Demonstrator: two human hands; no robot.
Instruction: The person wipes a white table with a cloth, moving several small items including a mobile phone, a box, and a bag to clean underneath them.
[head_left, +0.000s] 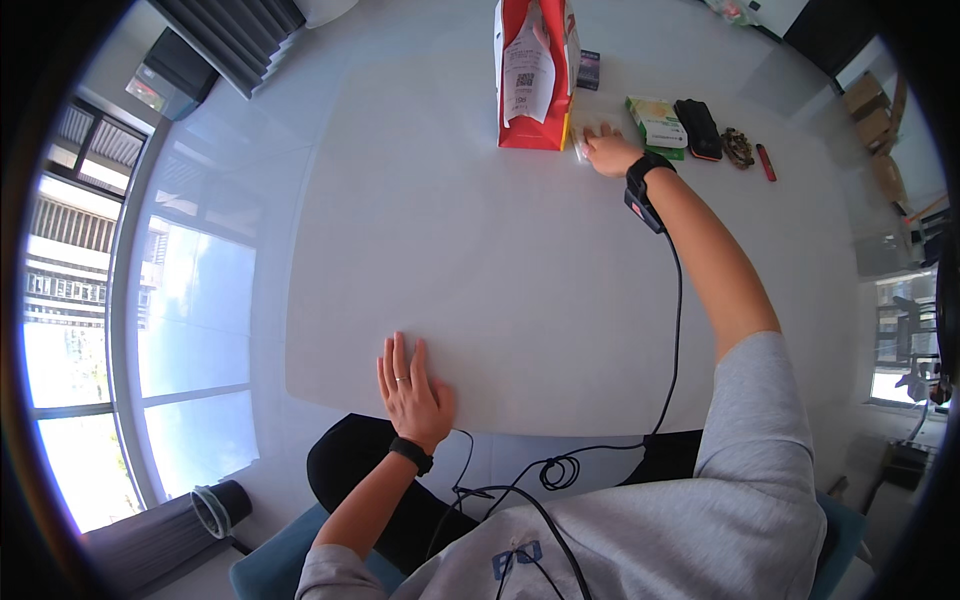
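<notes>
My left hand (412, 402) lies flat near the front edge of the white table (480, 270), fingers stretched out, with nothing in it. Far across the table, my right hand (610, 152) has its fingers bent down on a pale, see-through packet (580, 148); its exact kind is hard to make out. Just left of that hand stands a red and white paper bag (540, 132) with a printed slip (528, 80) on its front. To the right of the packet are a green and white box (656, 122) and a black zip case (698, 130).
Right of the case lie a brown beaded string (737, 147) and a small red stick-shaped thing (766, 162). A small dark box (589, 70) sits behind the bag. A black cable (678, 330) runs from my right wrist over the table's front edge. A bin (222, 508) stands left.
</notes>
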